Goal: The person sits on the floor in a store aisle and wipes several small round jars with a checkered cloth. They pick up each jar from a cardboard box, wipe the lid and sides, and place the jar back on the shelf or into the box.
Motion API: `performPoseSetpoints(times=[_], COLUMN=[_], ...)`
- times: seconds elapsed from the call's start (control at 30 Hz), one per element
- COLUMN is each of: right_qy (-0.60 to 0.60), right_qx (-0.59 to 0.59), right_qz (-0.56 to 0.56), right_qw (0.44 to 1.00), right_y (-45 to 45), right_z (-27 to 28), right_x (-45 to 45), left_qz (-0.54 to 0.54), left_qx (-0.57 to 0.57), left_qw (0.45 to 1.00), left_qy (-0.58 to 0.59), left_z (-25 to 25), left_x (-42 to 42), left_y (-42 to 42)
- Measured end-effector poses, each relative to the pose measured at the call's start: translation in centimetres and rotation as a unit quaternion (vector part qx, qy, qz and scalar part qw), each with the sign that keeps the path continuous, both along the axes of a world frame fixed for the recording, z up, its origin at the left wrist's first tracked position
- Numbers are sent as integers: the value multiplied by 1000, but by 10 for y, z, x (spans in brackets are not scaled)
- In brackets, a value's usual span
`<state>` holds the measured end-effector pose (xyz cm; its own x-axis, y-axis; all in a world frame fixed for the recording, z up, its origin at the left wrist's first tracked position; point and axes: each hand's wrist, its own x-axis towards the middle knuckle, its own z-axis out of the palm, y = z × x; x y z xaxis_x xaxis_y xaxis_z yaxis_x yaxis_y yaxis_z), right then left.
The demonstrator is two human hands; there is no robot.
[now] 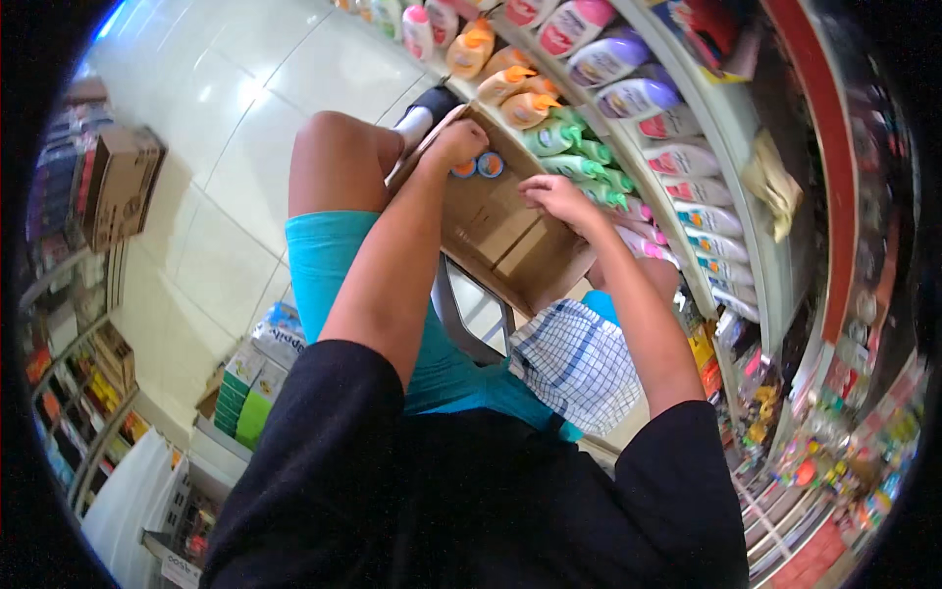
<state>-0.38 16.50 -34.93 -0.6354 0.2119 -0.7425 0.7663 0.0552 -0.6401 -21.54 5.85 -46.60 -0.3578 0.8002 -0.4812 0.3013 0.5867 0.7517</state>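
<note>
An open cardboard box [486, 213] rests tilted between my knees. Two small round tubs [478, 166] with orange and blue lids sit side by side at its far end. My left hand [462, 141] reaches into that end, right beside the tubs; its fingers are curled, and whether they hold something is hidden. Over the box's right wall hovers my right hand [556, 197], fingers loosely bent, with nothing visible in them. A white and blue checked cloth [578, 364] lies over my right thigh.
Shelves on the right hold orange pump bottles [526, 110], green pump bottles [581, 168] and white bottles [714, 243]. A crumpled yellowish cloth [773, 180] hangs on the upper shelf edge. Green-and-white boxes [246, 390], a closed carton [125, 184] and stocked shelving stand left on the tiled floor [221, 147].
</note>
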Motion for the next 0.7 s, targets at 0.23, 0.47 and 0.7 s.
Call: performPoseSetpoints(times=[0.23,0.47,0.7], right_qy=[-110,-50,-17], right_qx=[-92,-9,75], right_qz=[-55,-106,160], right_qw=[988,993,984], right_y=[-25,-79,-67], right_z=[-142,-278,-288], right_x=[-36,-63,-149], left_qz=[217,351,480], left_qx=[-240,-208,-178], left_qw=[941,901,840], left_qy=[-94,-149,-180], left_z=[-87,-183,-237], left_x=[34,72,74], left_y=[-51,-84,-92])
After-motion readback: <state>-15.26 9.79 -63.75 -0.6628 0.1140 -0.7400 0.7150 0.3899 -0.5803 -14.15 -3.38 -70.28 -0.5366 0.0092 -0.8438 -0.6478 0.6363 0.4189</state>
